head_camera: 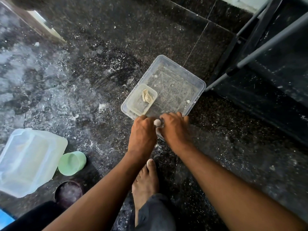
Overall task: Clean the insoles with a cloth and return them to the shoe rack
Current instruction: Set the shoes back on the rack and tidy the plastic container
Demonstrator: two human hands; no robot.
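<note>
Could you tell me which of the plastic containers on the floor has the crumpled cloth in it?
The small tub nested inside the large clear bin holds the cloth; the container by the green cup does not.

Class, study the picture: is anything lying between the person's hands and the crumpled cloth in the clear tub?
Nothing visible does. The cloth lies in a small tray inside the clear tub, both open-topped. The left hand and right hand rest at the tub's near rim, with only tray floor between them and the cloth.

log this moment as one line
left hand: on clear tub near rim | right hand: same | cloth: in small tray
</note>
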